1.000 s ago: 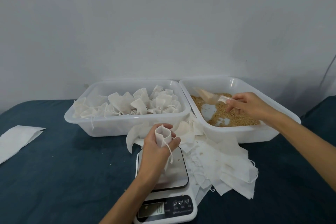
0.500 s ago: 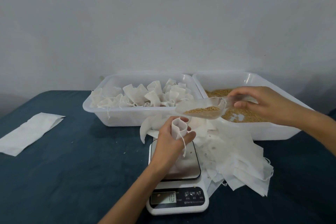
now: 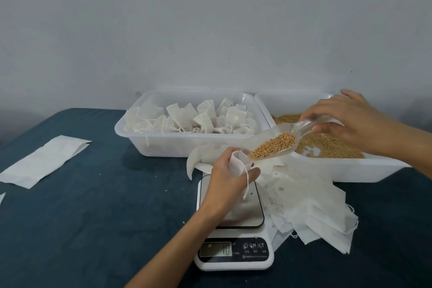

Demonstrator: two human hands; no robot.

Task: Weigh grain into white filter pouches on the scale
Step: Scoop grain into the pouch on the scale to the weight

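My left hand [image 3: 225, 181] grips an open white filter pouch [image 3: 238, 163] upright over the platform of the white digital scale [image 3: 233, 252], its drawstring hanging down. My right hand [image 3: 348, 121] holds the handle of a clear plastic scoop [image 3: 275, 141] loaded with golden grain. The scoop's front lip sits right at the pouch mouth. Behind the scoop, the right tub [image 3: 339, 170] holds loose grain [image 3: 327, 145]. The scale display shows a reading.
A left tub [image 3: 163, 145] holds several filled pouches [image 3: 201, 118]. A heap of flat empty pouches [image 3: 311, 208] lies right of the scale. More flat white sheets [image 3: 44, 161] lie on the blue cloth at far left. A few stray grains dot the cloth.
My right hand lifted the scoop out of the grain tub and carried it left to the pouch mouth. My left hand kept holding the pouch over the scale.
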